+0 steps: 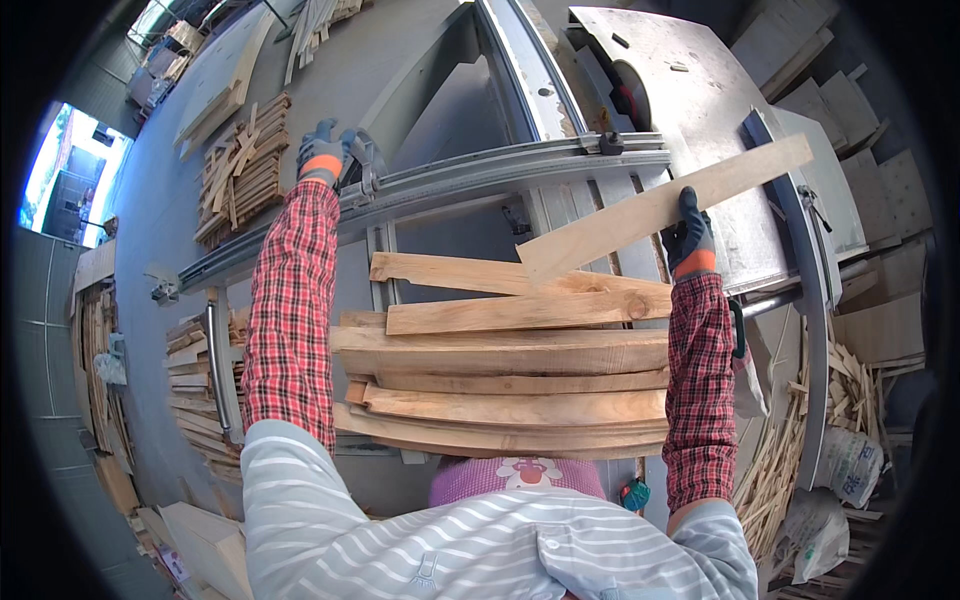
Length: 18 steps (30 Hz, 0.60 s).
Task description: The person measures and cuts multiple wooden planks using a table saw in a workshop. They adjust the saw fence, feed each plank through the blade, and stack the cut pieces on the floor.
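Note:
My right hand, in a dark glove with an orange cuff, grips a thin pale board. The board slants across the sliding table saw, its right part above the metal saw table. My left hand, in a similar glove, is at the left part of the crosscut fence. Its fingers are spread beside a curved metal fence stop; whether they touch it is unclear. Close to my body lies a stack of rough wooden boards, with one loose board angled at its far side.
The saw's riving knife and guard area lies beyond the fence. A rip fence stands at the right. Offcut strips and white sacks lie on the right floor. A stacked pile of wood strips is at the left.

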Motion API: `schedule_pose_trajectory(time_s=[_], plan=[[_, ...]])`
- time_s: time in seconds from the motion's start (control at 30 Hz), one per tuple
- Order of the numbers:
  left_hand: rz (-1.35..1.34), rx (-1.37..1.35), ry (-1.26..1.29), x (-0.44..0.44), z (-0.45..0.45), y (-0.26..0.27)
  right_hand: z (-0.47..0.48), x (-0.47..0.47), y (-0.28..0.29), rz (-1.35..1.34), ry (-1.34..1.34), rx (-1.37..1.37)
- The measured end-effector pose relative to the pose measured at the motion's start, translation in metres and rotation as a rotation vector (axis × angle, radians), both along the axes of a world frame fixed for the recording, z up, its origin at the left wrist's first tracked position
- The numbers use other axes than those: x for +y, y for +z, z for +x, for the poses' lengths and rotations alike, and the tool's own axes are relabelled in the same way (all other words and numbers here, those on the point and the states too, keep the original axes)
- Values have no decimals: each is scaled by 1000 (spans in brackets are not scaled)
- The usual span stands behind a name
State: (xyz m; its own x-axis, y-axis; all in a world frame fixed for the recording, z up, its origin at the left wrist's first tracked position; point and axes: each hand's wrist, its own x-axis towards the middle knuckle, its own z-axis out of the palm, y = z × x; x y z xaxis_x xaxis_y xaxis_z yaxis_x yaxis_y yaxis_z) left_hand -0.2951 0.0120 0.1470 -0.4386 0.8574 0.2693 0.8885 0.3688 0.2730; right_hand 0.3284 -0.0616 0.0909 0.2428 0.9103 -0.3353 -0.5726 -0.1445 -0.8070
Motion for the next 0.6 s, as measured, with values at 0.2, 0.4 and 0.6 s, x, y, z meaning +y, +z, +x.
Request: schedule_pose_trajectory(time_s=[0.2,0.4,0.6], plan=[[-31,-414,-50,32,12,-50,-60,10,-91,-198,-73,293],[475,-436,-159,-28,31,-74,-116,30,-133,-431,-52,191],[497,-696,-310,-124,52,-94,-157,27,-125,-387,45,240]])
